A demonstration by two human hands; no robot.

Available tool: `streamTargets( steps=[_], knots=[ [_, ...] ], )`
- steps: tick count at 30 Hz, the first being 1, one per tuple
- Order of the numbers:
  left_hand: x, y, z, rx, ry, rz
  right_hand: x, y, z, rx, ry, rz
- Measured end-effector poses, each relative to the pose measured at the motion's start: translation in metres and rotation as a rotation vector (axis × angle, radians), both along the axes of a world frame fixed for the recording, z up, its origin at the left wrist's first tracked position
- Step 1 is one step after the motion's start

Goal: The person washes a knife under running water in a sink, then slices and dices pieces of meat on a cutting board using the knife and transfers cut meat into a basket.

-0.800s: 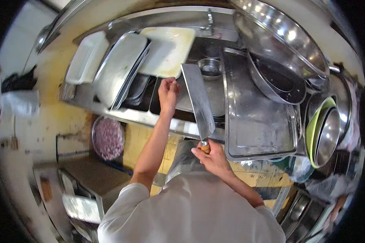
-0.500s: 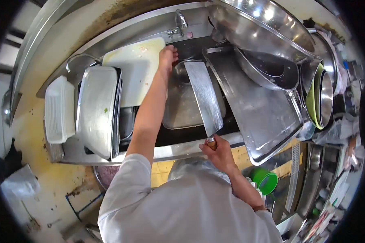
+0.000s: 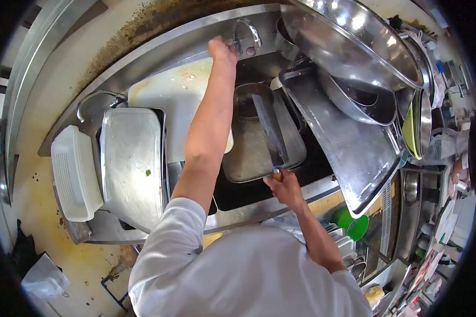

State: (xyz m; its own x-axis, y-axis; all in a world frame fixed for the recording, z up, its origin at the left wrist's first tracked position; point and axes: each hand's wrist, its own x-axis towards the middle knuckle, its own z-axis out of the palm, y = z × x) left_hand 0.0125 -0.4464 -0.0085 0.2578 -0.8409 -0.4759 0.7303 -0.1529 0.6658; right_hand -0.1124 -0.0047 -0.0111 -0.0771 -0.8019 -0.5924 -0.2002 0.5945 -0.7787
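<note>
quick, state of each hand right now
Left hand: at the faucet; whether it grips anything cannot be told.
Right hand: closed, holding the cleaver by its handle.

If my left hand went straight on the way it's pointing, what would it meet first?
Probably the steel back panel ahead of your left hand. The tap stands close on its right, so it might brush that; depth is unclear.
</note>
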Motion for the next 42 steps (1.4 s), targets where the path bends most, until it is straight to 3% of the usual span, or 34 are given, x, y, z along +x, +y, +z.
streamTargets(
  steps=[1,2,5,7,9,11,13,16,19,22,25,26,29,30,31,33,34,36,37,38,41,42],
  knots=[
    [-0.004,-0.003,0.003,-0.009,0.033,0.016,0.005,-0.007,-0.006,0.035,-0.017,-0.021],
    [-0.007,-0.008,0.007,-0.079,0.235,0.041,0.012,-0.016,-0.013,-0.072,-0.064,-0.058],
    [-0.021,0.034,0.068,0.048,0.041,-0.125,0.025,-0.053,-0.035,-0.095,-0.108,-0.106],
    [-0.048,0.045,0.056,-0.192,0.089,-0.105,0.030,-0.081,-0.052,-0.131,-0.081,-0.116],
    [-0.050,0.073,0.067,-0.197,0.068,-0.163,0.038,-0.104,-0.054,-0.160,-0.059,-0.117],
    [-0.019,0.081,0.060,-0.334,0.100,-0.424,0.047,-0.117,-0.041,-0.184,-0.032,-0.103],
    [0.025,0.081,0.053,-0.453,0.173,-0.591,0.052,-0.124,-0.068,-0.268,0.072,-0.076],
    [0.071,0.094,0.039,-0.504,0.274,-0.479,0.058,-0.131,-0.083,-0.393,0.250,-0.013],
    [0.052,0.090,-0.017,-0.122,-0.502,0.054,0.062,-0.134,-0.084,-0.503,0.352,0.015],
    [0.043,0.106,-0.045,-0.075,-0.324,-0.319,0.066,-0.158,-0.076,-0.607,0.496,0.068],
    [0.051,0.092,-0.048,-0.022,-0.244,-0.428,0.069,-0.172,-0.067,-0.605,0.633,0.134],
    [0.055,0.088,-0.046,-0.013,-0.073,-0.414,0.069,-0.180,-0.065,-0.598,0.670,0.154],
    [0.072,0.077,-0.048,0.013,-0.049,-0.343,0.067,-0.203,-0.080,-0.735,0.647,0.267],
    [0.086,0.071,-0.061,-0.090,-0.093,-0.427,0.062,-0.218,-0.070,-0.561,0.352,0.417],
    [0.089,0.088,-0.032,-0.123,0.145,-0.444,0.057,-0.230,-0.065,-0.356,0.218,0.473],
    [0.096,0.081,-0.050,-0.222,0.087,-0.376,0.050,-0.245,-0.053,0.052,-0.055,0.556],
    [0.093,0.085,-0.034,-0.174,0.005,-0.241,0.063,-0.248,-0.027,0.011,0.243,0.490],
    [0.090,0.087,-0.016,-0.146,-0.004,-0.006,0.075,-0.253,-0.053,-0.443,0.636,0.378],
    [0.098,0.083,-0.016,-0.182,0.002,-0.060,0.078,-0.257,-0.060,-0.668,0.831,0.315],
    [0.109,0.077,-0.014,-0.223,0.006,-0.112,0.076,-0.270,-0.064,-0.502,0.652,0.466],
    [0.110,0.078,0.004,-0.169,0.063,-0.148,0.069,-0.285,0.004,0.040,0.223,0.576],
    [0.113,0.067,0.002,-0.094,0.060,-0.086,0.080,-0.277,-0.020,-0.458,0.589,0.396]
  ],
)
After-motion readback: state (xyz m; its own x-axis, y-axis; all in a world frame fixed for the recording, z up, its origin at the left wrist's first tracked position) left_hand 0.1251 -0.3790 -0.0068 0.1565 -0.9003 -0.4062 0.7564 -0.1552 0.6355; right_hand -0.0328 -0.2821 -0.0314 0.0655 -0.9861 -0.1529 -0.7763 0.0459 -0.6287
